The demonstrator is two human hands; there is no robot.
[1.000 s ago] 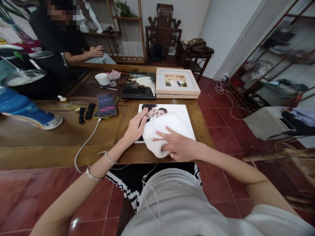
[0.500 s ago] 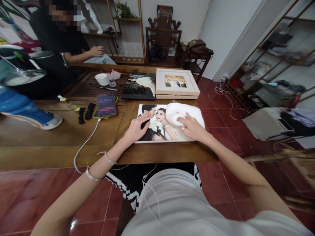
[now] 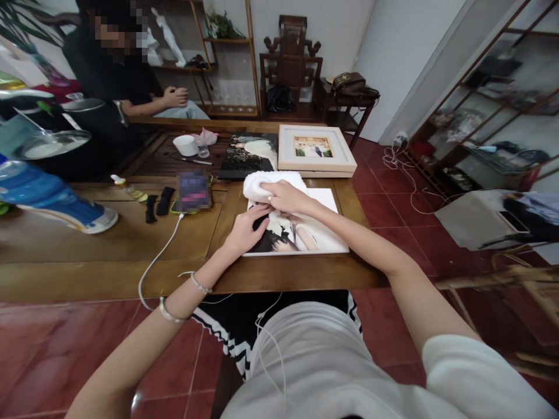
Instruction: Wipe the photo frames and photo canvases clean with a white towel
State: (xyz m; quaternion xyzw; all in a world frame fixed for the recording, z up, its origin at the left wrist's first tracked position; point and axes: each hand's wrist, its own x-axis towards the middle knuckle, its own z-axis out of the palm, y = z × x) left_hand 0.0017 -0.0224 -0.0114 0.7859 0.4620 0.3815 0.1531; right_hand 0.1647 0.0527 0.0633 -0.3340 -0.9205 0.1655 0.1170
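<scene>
A wedding photo panel with a white edge lies flat near the table's front edge. Fingers stretched out, my left hand rests on its left side and steadies against the print. My right hand grips a folded, fluffy white cloth and presses it over the panel's upper left part. My right forearm crosses above the panel, and the cloth and hands hide the upper part of the picture.
Behind the panel lie a dark photo panel and a pale wooden frame. To the left are a charging phone, its white cable, a small bottle and a blue packet. Across the table sits a person.
My right hand has swept the white cloth from the panel's right side to its upper left. My left hand stays on the panel, and the view has shifted slightly.
</scene>
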